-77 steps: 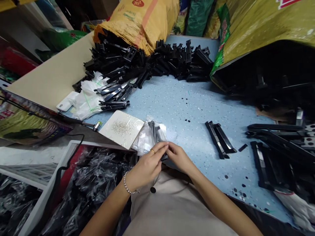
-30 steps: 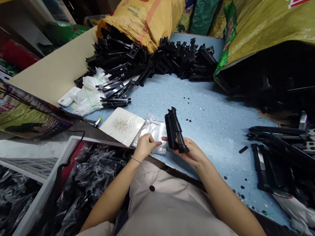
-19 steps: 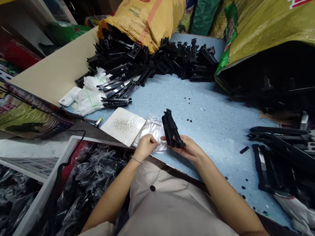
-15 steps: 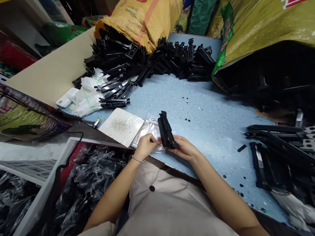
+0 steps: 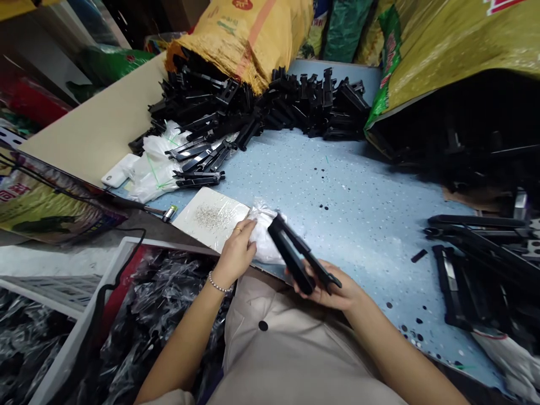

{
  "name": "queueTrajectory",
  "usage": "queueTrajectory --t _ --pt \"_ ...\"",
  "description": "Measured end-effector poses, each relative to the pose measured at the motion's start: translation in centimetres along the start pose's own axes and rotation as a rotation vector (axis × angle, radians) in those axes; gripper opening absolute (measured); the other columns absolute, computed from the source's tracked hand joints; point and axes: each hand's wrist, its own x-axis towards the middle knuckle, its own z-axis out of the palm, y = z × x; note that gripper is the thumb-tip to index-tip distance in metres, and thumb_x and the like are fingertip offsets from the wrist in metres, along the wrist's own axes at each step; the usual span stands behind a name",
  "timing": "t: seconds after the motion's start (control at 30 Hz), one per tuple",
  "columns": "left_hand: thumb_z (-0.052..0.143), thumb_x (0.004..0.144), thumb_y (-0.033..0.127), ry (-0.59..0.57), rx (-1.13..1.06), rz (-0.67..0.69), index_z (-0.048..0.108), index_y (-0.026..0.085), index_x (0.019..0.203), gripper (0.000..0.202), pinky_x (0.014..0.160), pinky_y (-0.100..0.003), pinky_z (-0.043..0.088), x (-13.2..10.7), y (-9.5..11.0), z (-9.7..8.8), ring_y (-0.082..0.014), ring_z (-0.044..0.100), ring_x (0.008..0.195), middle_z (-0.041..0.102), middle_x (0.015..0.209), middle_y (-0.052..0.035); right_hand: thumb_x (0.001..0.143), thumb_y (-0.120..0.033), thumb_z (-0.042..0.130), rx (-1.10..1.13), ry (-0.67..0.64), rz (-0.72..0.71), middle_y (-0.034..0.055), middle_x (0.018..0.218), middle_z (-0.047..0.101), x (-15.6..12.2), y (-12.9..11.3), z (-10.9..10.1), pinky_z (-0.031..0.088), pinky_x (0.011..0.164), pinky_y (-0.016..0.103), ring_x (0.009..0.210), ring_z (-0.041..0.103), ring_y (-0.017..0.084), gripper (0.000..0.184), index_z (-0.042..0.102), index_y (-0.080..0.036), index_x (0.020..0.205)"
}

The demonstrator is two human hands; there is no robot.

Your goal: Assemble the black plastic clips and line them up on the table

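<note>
Desk: pale blue with speckles, wide across the middle of the frame; small black discs are scattered at its lower right.
Room: a beige board borders the desk at upper left; a white crate with plastic-wrapped black items is at lower left.
Writing: the orange sack, top centre, carries a red oval emblem, too small for reading; the patterned sack, left edge, shows red Chinese characters, unclear; the olive-yellow sack, upper right, has a cut-off red mark.
Black plastic parts: a pair, tilted, just below the centre, over the desk's near edge.
Right hand: its fingers are closed around the lower end of this pair.
Left hand: beside the clear plastic bags, fingers together; whether it pinches something, I cannot tell.
</note>
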Motion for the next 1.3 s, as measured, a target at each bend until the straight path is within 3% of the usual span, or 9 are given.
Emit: queueTrajectory --t 0.17,0.33,0.53,0.7,0.83,0.93,1.0,1.13,1.3 --pt "0.043 0.082 0.001 -0.011 -0.09 0.104 0.026 0.026 0.149 0.074 0.105 -0.042 0.046 -1.4 1.0 0.0 -0.0252 0.045 0.132 0.035 0.148 -0.0129 0.084 -0.033 0.064 0.215 -0.099 0.188 0.0057 0.079 0.065 1.9 2.1 -0.7 0.044 0.043 0.009 0.059 0.056 0.007 0.027 0.063 -0.011 0.099" --pt "0.04 0.085 0.002 -0.148 -0.161 0.293 0.015 0.026 0.152 0.075 0.105 -0.042 0.047 -3.8 4.6 -0.1 -0.0254 0.046 0.132 0.032 0.152 -0.0138 0.083 -0.038 0.064 -0.225 0.074 -0.044 -0.001 0.061 0.056 4.1 0.6 0.4 0.034 0.034 0.012 0.043 0.043 0.005 0.024 0.062 -0.014 0.085" --pt "0.042 0.083 0.001 -0.189 -0.107 0.373 0.028 0.014 0.146 0.066 0.109 -0.035 0.045 -4.4 5.8 -0.3 -0.0223 0.045 0.134 0.039 0.148 -0.0161 0.082 -0.041 0.061 -1.083 0.448 -0.454 -0.0017 0.065 0.06 2.4 0.0 2.1 0.048 0.053 0.024 0.054 0.054 0.012 0.03 0.066 -0.018 0.101" --pt "0.044 0.093 0.014 0.043 -0.025 0.315 0.051 0.014 0.127 0.035 0.105 -0.034 0.047 -5.7 6.0 -3.2 -0.0179 0.058 0.118 0.062 0.125 -0.0119 0.081 -0.045 0.067 -0.903 0.184 -0.414 0.0076 0.111 0.07 2.4 0.1 2.8 0.055 0.084 0.036 0.094 0.066 0.023 0.049 0.06 -0.023 0.124" --pt "0.051 0.087 0.016 0.001 0.132 -0.19 0.062 0.018 0.112 0.027 0.098 -0.036 0.05 -8.5 1.1 -7.1 -0.0204 0.064 0.104 0.068 0.111 -0.0081 0.079 -0.048 0.07 -0.875 0.185 -0.292 0.0102 0.112 0.071 3.3 -0.1 2.7 0.055 0.087 0.039 0.094 0.067 0.024 0.049 0.063 -0.023 0.12" --pt "0.056 0.078 0.012 -0.042 0.298 -0.767 0.068 0.016 0.095 0.021 0.101 -0.041 0.045 -11.2 -6.3 -9.8 -0.0276 0.064 0.107 0.07 0.105 -0.0124 0.076 -0.052 0.072 -0.823 0.287 -0.293 0.0119 0.104 0.072 4.0 0.0 1.9 0.056 0.085 0.038 0.089 0.067 0.024 0.047 0.067 -0.021 0.11" --pt "0.059 0.076 0.013 -0.009 0.342 -0.964 0.067 0.008 0.1 0.026 0.099 -0.047 0.045 -12.9 -11.3 -11.2 -0.0349 0.063 0.11 0.068 0.108 -0.0207 0.074 -0.054 0.073 -0.771 0.313 -0.291 0.0121 0.1 0.073 4.4 0.2 1.4 0.056 0.081 0.037 0.085 0.067 0.023 0.047 0.069 -0.019 0.106" --pt "0.067 0.071 0.018 0.039 0.34 -1.113 0.058 0.005 0.12 0.051 0.099 -0.041 0.046 -14.6 -16.9 -11.6 -0.0344 0.059 0.117 0.063 0.121 -0.0236 0.073 -0.051 0.075 -0.719 0.319 -0.278 0.0107 0.097 0.072 4.5 0.4 0.6 0.056 0.078 0.034 0.08 0.066 0.02 0.045 0.069 -0.019 0.104" --pt "0.057 0.082 0.023 0.046 0.227 -0.924 0.065 0.014 0.108 0.028 0.092 -0.031 0.05 -11.9 -14.4 -8.9 -0.0243 0.066 0.105 0.071 0.107 -0.0121 0.073 -0.052 0.075 -0.69 0.411 -0.307 0.01 0.095 0.072 4.0 -0.2 -0.5 0.055 0.076 0.034 0.08 0.066 0.02 0.047 0.068 -0.019 0.106"
